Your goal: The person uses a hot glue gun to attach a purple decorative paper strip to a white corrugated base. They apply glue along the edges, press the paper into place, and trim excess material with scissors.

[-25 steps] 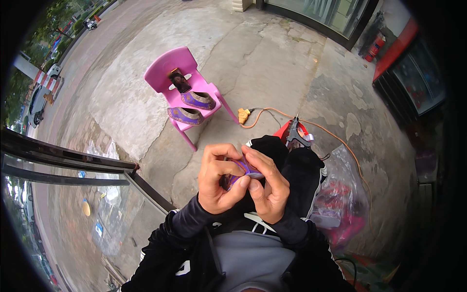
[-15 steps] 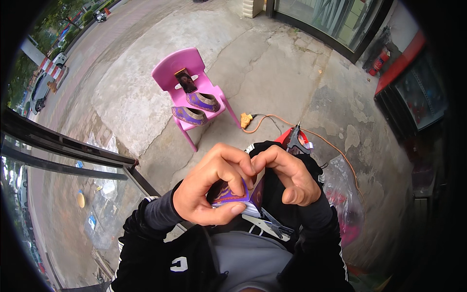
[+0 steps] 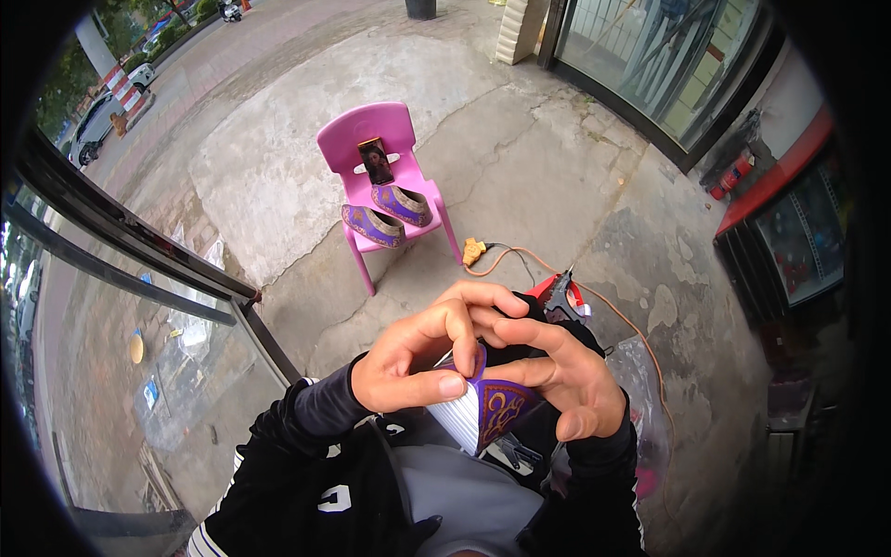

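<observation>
Between my hands, above my lap, is a small purple-and-gold patterned piece [image 3: 506,408] with a white ribbed side. My left hand [image 3: 418,348] pinches its upper edge between thumb and fingers. My right hand [image 3: 575,381] is spread beside it, one finger reaching to the piece near my left fingertips and the thumb standing apart. Behind the piece, a metal hand tool [image 3: 515,455] lies on my lap, mostly covered. Ahead of me, two purple shoe-shaped items [image 3: 373,226] with gold trim rest on a pink chair [image 3: 371,121].
A phone [image 3: 376,161] leans on the chair's backrest. Beyond my lap lies a grey, pointed glue-gun-like tool [image 3: 561,299] with red beside it. An orange cord [image 3: 617,306] runs from a yellow socket [image 3: 474,251]. At right is a clear plastic bag [image 3: 640,381]; a dark frame [image 3: 139,251] stands left.
The piece has turned, so its white ribbed side and patterned face show more. My right hand's fingers have straightened and moved closer to it; the left keeps its pinch. The view has shifted slightly.
</observation>
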Demonstrator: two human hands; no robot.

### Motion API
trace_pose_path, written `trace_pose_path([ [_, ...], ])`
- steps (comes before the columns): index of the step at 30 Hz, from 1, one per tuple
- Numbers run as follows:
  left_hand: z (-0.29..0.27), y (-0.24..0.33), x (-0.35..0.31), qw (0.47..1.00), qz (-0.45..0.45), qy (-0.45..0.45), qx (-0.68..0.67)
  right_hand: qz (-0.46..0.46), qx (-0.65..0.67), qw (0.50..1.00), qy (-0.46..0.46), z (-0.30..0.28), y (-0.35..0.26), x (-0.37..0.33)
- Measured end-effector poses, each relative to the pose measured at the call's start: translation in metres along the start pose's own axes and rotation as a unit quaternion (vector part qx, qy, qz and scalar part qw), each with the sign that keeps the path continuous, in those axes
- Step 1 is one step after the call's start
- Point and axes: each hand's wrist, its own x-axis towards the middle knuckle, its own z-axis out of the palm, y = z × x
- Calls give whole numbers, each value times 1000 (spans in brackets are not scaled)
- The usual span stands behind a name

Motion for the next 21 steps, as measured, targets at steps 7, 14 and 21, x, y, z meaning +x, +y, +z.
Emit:
trace_pose_path([
  [7, -3, 6, -2, 997, -71, -35, 22, -39, -87, 995, -42, -8, 2, -4],
  [14, -5, -1, -6, 992, -63, -52, 95, -20, -153, 985, -84, -13, -3, 2],
  [21, -8, -3, -4, 983, -58, -71, 160, 14, -178, 982, -64, -12, -9, 0],
])
